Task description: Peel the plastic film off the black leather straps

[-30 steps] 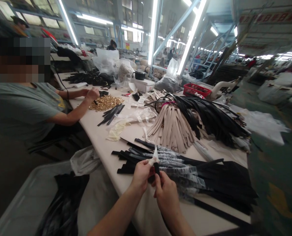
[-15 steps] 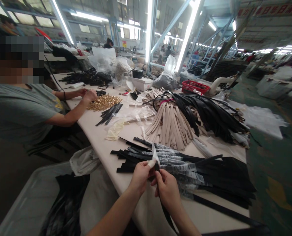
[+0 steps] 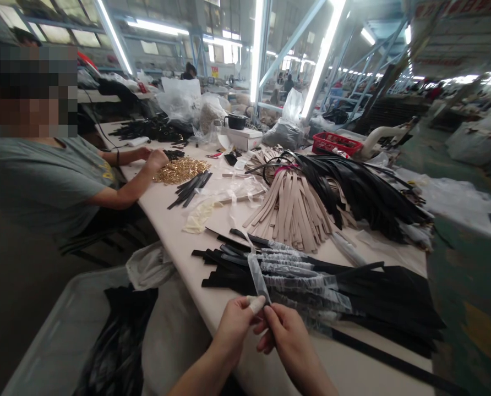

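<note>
A clear plastic sleeve (image 3: 257, 275) runs up from my fingertips over the near pile of straps. My left hand (image 3: 238, 322) pinches its lower end, with a pale covering on one finger. Close on the right, my right hand (image 3: 284, 330) has its thumb and index finger pressed together at the same end, the other fingers curled. A dark strip shows only faintly between the hands and is mostly hidden. Beyond them lie black straps (image 3: 388, 297), many wrapped in crinkled plastic, and a fan of beige straps (image 3: 293, 212).
At the left a person (image 3: 55, 181) in a grey shirt works beside golden metal pieces (image 3: 181, 170). A red basket (image 3: 337, 144), a white box (image 3: 245, 139) and plastic bags stand behind. A bin (image 3: 59, 324) with black straps is below the table's left edge.
Both hands have moved down toward me, and more of the plastic sleeve now shows above them. The black strap that hung below my right hand no longer shows there. The camera view has shifted slightly.
</note>
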`<state>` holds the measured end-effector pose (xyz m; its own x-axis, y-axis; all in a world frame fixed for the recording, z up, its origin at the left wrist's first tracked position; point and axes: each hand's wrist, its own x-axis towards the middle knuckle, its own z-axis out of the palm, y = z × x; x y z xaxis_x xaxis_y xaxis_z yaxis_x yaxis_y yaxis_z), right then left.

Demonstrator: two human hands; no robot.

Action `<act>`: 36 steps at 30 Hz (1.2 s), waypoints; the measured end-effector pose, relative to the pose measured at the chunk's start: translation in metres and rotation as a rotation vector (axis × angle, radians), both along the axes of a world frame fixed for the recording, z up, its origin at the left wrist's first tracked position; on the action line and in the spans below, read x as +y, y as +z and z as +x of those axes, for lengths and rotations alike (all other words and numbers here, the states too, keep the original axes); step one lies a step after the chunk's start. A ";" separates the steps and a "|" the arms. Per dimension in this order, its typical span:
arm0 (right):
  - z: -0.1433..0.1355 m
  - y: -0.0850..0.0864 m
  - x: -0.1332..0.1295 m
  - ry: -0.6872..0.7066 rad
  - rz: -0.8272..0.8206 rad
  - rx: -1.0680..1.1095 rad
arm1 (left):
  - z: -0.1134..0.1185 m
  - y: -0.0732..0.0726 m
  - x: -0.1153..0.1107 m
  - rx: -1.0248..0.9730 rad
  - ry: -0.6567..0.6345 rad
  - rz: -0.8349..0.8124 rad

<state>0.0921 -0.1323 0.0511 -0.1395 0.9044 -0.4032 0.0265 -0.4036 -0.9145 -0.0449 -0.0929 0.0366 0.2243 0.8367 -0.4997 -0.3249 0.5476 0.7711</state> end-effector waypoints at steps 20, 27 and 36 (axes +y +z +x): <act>-0.002 -0.025 -0.045 0.069 -0.160 0.076 | 0.006 -0.001 0.006 -0.233 0.065 -0.202; -0.011 -0.030 -0.054 -0.008 -0.078 -0.069 | 0.038 -0.008 -0.022 -0.109 0.193 -0.143; -0.006 -0.034 -0.044 0.002 0.042 -0.160 | 0.032 0.003 -0.038 -0.102 0.039 -0.225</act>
